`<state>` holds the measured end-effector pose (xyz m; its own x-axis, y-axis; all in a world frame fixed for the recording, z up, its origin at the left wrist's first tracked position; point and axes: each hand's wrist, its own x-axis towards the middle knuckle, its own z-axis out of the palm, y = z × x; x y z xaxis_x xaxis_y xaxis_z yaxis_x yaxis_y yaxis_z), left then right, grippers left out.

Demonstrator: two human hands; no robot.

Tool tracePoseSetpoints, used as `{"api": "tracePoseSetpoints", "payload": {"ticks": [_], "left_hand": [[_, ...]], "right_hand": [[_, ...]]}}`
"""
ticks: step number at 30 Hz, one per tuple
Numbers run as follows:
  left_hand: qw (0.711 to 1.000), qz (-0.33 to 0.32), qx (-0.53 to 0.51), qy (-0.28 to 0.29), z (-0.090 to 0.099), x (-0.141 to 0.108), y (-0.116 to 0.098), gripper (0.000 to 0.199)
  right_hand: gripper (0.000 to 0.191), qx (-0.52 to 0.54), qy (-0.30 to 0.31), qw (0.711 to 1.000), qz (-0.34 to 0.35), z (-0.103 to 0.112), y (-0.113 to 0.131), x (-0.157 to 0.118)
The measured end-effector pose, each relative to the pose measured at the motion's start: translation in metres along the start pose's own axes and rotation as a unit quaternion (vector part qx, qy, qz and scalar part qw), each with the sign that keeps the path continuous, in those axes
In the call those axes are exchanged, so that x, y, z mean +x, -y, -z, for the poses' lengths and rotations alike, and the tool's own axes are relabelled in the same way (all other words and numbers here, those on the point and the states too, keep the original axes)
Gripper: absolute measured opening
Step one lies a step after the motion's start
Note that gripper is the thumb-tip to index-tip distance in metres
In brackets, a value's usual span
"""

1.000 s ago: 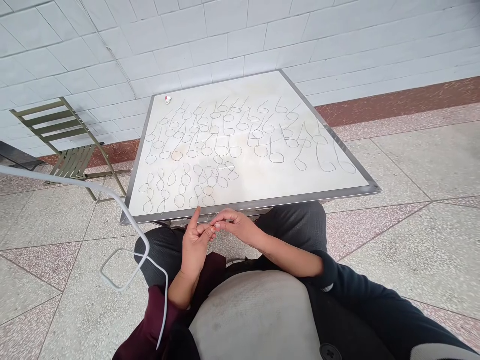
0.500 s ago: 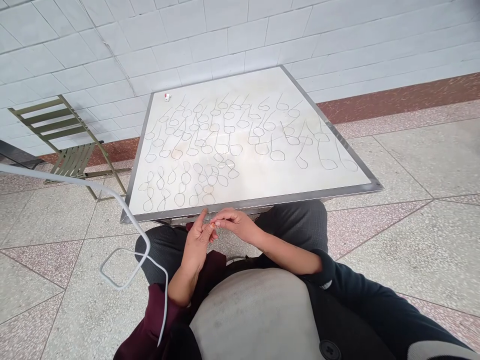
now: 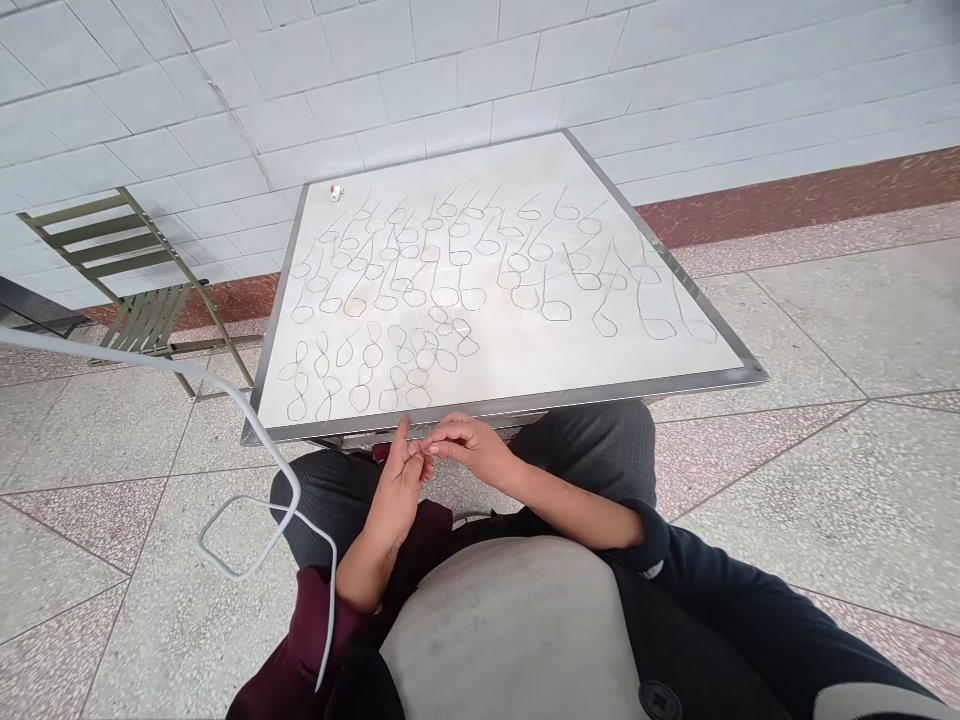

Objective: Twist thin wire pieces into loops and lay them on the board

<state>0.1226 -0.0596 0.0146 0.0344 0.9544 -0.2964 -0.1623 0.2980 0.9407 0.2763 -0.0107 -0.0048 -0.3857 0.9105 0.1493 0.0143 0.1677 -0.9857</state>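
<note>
My left hand point(image 3: 400, 483) and my right hand point(image 3: 476, 450) meet just below the near edge of the white table point(image 3: 525, 365). Both are pinched together at the fingertips on a thin wire loop point(image 3: 422, 432), whose outline is faint. The left index finger points up toward the table edge. On the table lie several looped wires with straight tails point(image 3: 555, 311) in rows, and several figure-eight wire pieces point(image 3: 361, 388) at the near left.
A small red and white object point(image 3: 337, 193) sits at the table's far left corner. A green folding chair point(image 3: 112, 250) stands at the left by the tiled wall. A white cable point(image 3: 225, 385) curves across the left foreground, beside my left arm.
Both hands have shifted slightly at the fingertips, and a faint loop of wire now shows above them. The pieces on the table have not moved.
</note>
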Motion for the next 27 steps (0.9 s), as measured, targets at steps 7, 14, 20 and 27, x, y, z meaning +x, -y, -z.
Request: {"api": "tracePoseSetpoints", "payload": {"ticks": [7,14,20,27], "left_hand": [[0.999,0.018,-0.045,-0.003,-0.005,0.001,-0.005,0.076],[0.999,0.016,-0.042,-0.017,-0.004,0.003,-0.006,0.082],[1.0,-0.007,-0.003,-0.012,-0.001,0.006,-0.002,0.082],[1.0,-0.02,0.002,0.001,-0.004,0.001,-0.011,0.093]], "right_hand": [[0.015,0.013,0.004,1.0,0.003,-0.004,-0.001,0.0],[0.016,0.004,-0.003,1.0,0.007,-0.007,-0.008,0.003],[0.015,-0.049,-0.021,0.998,0.04,-0.008,-0.007,0.003],[0.013,-0.046,-0.033,0.998,0.013,-0.009,-0.001,0.002]]}}
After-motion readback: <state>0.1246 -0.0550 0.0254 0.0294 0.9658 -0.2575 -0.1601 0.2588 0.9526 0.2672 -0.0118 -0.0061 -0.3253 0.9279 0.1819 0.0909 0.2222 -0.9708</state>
